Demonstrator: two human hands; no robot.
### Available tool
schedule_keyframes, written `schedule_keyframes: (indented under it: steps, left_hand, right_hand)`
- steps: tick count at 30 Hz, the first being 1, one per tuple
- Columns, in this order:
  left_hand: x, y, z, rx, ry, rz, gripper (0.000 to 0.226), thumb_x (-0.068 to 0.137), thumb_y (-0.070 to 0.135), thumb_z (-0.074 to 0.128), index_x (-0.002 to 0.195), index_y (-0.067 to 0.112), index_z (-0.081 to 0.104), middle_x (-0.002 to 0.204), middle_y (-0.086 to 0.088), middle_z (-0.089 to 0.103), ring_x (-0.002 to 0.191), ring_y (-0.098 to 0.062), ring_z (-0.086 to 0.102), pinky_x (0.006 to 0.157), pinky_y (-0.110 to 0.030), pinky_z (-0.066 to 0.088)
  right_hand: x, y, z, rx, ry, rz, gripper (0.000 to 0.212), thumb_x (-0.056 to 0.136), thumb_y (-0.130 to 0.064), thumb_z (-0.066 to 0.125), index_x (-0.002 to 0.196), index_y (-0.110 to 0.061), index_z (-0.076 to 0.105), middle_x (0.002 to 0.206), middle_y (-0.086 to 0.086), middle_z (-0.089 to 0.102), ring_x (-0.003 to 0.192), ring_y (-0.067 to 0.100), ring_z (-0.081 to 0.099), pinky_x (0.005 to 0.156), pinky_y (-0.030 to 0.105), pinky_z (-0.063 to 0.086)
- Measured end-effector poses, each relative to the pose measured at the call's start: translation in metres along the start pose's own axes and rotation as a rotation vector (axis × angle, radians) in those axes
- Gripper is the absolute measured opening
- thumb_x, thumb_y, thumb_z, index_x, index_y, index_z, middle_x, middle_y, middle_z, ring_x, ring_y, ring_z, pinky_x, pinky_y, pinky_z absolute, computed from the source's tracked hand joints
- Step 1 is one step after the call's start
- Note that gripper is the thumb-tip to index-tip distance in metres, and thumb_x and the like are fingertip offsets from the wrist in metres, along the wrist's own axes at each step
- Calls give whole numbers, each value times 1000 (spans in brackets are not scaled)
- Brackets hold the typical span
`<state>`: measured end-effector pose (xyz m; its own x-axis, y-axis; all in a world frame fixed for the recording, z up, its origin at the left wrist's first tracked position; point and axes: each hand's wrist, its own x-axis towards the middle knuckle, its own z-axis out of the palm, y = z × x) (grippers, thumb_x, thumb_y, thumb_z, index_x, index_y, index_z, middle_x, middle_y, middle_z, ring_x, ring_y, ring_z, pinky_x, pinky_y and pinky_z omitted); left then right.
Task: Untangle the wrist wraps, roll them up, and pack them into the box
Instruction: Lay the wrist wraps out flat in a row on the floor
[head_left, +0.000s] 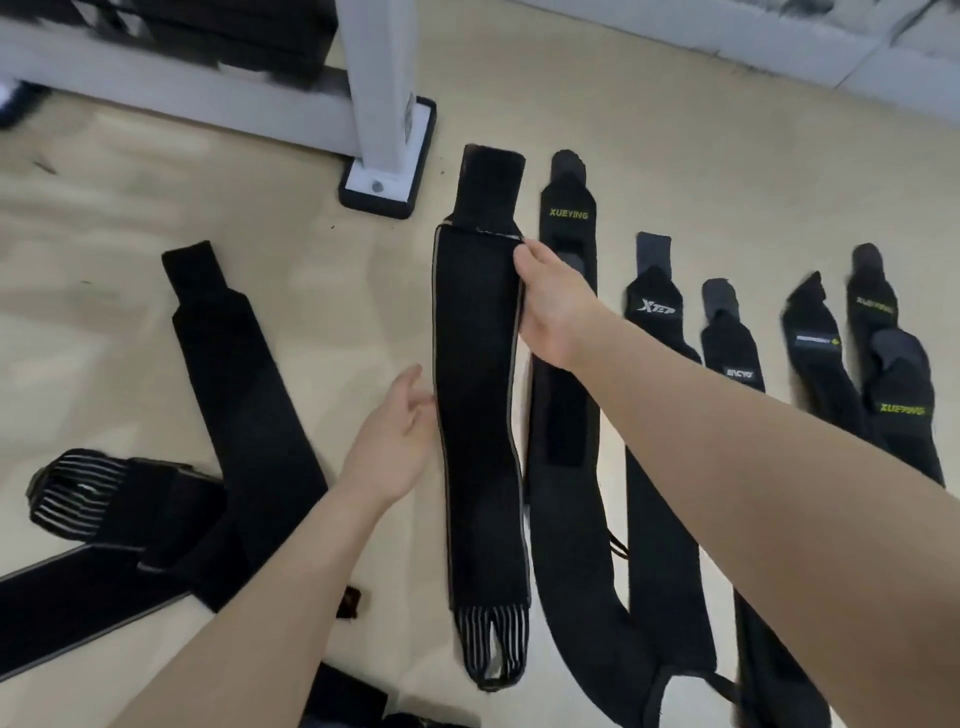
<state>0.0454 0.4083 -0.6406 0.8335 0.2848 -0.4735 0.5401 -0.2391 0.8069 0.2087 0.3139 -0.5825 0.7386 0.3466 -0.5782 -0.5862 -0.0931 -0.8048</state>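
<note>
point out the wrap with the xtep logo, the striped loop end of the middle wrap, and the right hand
xtep wrap (655, 306): head view, on its logo.
striped loop end (491, 642): head view, on the stripes.
right hand (553, 306): head view, back of the hand.

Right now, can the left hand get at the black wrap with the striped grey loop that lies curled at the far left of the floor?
Probably yes. The left hand is open and holds nothing, and bare floor lies between it and that striped-loop wrap.
</note>
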Motion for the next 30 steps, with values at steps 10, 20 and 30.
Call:
schedule_keyframes:
  steps: [10,20,30]
  left_hand:
    - [-15,-38,65,787,8,259,65,95,40,15,151,7,9,159,-9,-2,147,-24,3,116,-34,-5]
    - [-13,-64,56,1092,-221,332,122,71,79,49,143,11,-24,151,-5,-30,139,-16,-27,114,-36,-18]
    - [-26,-57,25,961,-235,384,77,92,43,52,151,9,14,159,-7,4,147,-22,8,117,-35,2]
  right_hand:
    - [-28,105,-32,-1085,-65,-84,37,101,-10,33,135,-10,48,146,8,37,132,24,40,103,23,32]
    - [-50,142,-34,-1870,-296,-222,68,97,-20,40,151,-13,0,160,5,-8,146,23,-9,116,44,-7]
    - [-71,126,-19,-1598,-269,-269,47,94,-11,43,140,-11,36,146,9,33,131,25,37,102,38,41]
